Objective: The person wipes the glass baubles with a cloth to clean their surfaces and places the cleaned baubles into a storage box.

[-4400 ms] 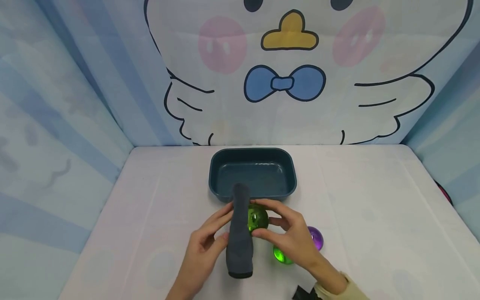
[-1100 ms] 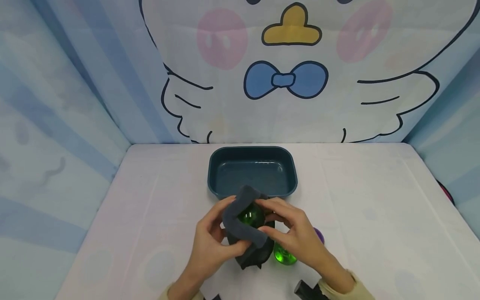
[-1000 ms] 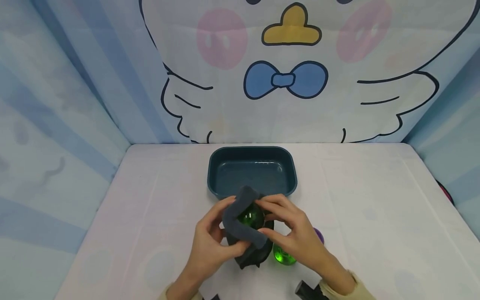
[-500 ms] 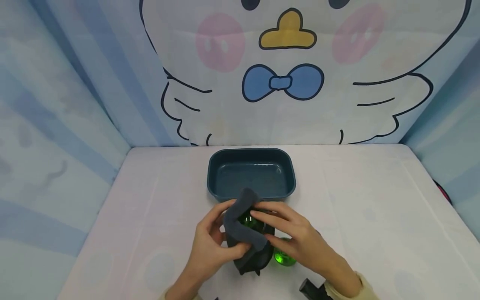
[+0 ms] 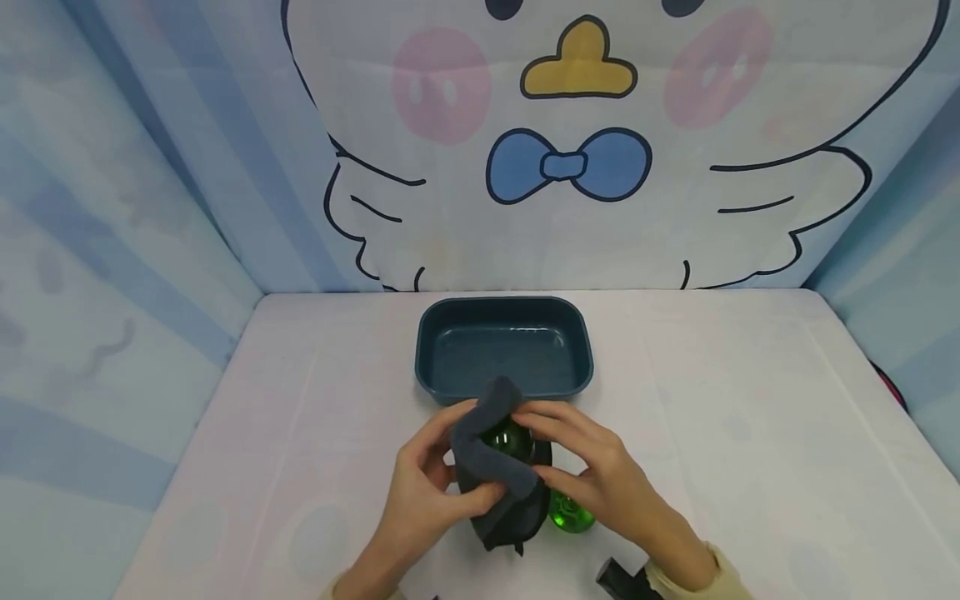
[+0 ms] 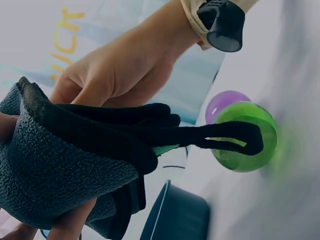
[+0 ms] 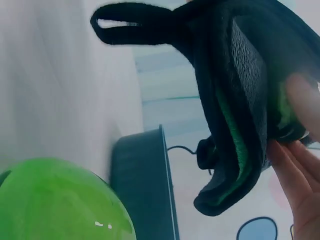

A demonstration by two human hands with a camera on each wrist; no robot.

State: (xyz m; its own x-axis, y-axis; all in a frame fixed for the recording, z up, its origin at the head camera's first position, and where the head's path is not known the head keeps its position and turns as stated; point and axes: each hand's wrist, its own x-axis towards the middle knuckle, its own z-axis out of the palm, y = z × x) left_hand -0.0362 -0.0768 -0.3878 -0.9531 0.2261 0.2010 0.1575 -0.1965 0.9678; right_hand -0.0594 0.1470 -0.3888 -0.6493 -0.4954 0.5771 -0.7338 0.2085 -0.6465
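Observation:
My left hand [image 5: 420,492] grips a thick dark grey cloth [image 5: 480,462] with black edging and a hanging loop [image 6: 235,137]. The cloth bends around a clear green ball [image 5: 510,438], whose upper side shows in the fold. From the right, my right hand [image 5: 603,458] pinches this ball, fingertips close to the cloth's edge. A second green ball [image 5: 572,512] rests on the table below the right hand. Behind that one, the left wrist view shows a purple ball [image 6: 225,104]; in the head view the right hand hides it.
Just beyond the hands stands a dark blue-green rectangular tub [image 5: 427,379] on the white-covered table [image 5: 750,433]. A curtain with a cartoon figure and a bow tie [image 5: 566,166] hangs behind. A black wrist-worn device [image 5: 622,577] sits at the right sleeve.
Earlier the cloth stood as a narrow upright strip with the ball at its right; now it curves around the ball. Over the last second, the right fingers shifted on the ball.

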